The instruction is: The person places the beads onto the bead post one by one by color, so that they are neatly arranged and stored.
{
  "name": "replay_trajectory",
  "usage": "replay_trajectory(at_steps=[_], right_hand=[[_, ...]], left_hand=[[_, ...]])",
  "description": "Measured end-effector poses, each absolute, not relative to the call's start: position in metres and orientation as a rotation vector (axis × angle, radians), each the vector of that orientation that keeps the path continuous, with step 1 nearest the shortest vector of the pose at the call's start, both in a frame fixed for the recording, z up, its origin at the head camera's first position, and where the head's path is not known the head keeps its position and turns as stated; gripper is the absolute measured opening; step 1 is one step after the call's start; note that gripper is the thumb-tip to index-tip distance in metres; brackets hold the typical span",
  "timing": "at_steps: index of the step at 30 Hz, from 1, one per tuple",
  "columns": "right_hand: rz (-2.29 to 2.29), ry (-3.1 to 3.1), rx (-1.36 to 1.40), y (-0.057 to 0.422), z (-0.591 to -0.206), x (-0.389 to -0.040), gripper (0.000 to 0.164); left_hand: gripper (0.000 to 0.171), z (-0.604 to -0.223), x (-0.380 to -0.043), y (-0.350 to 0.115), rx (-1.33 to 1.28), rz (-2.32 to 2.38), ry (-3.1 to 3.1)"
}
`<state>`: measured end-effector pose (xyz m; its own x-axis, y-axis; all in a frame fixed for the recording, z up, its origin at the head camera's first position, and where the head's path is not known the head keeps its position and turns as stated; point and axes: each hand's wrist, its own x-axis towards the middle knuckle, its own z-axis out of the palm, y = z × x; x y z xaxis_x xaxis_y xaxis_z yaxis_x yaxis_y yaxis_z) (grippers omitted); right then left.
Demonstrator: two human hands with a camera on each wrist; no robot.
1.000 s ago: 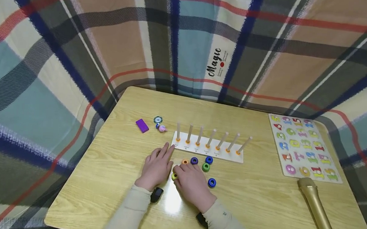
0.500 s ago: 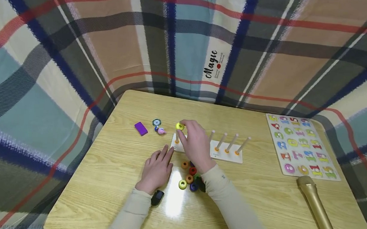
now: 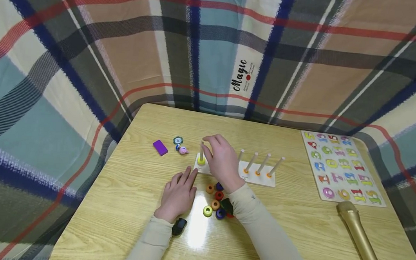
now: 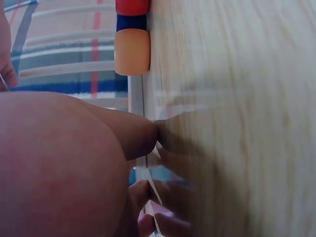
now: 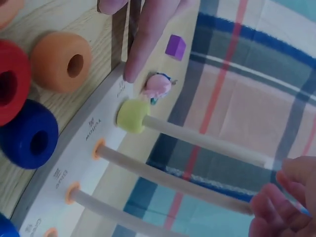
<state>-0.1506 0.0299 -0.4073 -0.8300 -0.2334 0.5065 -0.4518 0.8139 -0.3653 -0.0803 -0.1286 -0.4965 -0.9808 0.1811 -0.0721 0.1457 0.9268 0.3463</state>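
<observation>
A white peg board (image 3: 266, 181) with a row of upright wooden pegs stands on the table. A yellow ring (image 3: 201, 161) sits at the foot of its leftmost peg, over the label reading "Red" in the right wrist view. My right hand (image 3: 224, 162) is raised over the board, thumb and fingertips apart near that peg's top, with nothing between them. My left hand (image 3: 177, 195) lies on the table, its fingertips at the board's near left corner. Loose rings lie in front of the board, among them an orange ring (image 5: 59, 49), a red ring (image 3: 219, 195) and another yellow ring (image 3: 207, 214).
Left of the board lie a purple block (image 3: 160, 147), a round green-rimmed chip (image 3: 178, 140) and a small pink figure (image 3: 183, 150). A number puzzle board (image 3: 323, 173) and a gold microphone (image 3: 359, 236) are at the right. A plaid cloth (image 3: 219, 52) hangs behind the table.
My right hand went from the loose rings up to the leftmost peg with a yellow ring and let go; the ring slid down to the base. My left hand has stayed in place.
</observation>
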Motion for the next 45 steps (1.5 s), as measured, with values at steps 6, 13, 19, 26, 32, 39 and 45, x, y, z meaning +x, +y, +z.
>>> replay_trajectory(at_steps=[6,13,19,26,32,39,45], right_hand=[[0.738,-2.696,0.635,0.043,-0.409,-0.129,0.014],[0.429,-3.178,1.147,0.049,-0.433,-0.087,0.038],[0.303,-3.126,1.190,0.056,-0.454,-0.062,0.033],[0.616,-2.896,0.966,0.059,-0.451,-0.075,0.028],[0.931,-2.622,0.608,0.044,-0.427,-0.119,0.034],[0.828,-2.606,0.508,0.024,-0.406,-0.161,0.034],[0.713,-2.665,0.488,0.022,-0.403,-0.165,0.033]], left_hand=[[0.056,-0.496,-0.081,-0.129,0.254,0.551,2.975],[0.058,-0.495,-0.080,-0.130,0.241,0.554,2.949],[0.059,-0.494,-0.080,-0.132,0.217,0.584,2.938],[0.059,-0.498,-0.080,-0.135,0.226,0.610,2.954],[0.059,-0.499,-0.081,-0.137,0.220,0.624,2.954],[0.057,-0.500,-0.082,-0.134,0.250,0.589,2.945],[0.056,-0.497,-0.081,-0.131,0.244,0.600,2.934]])
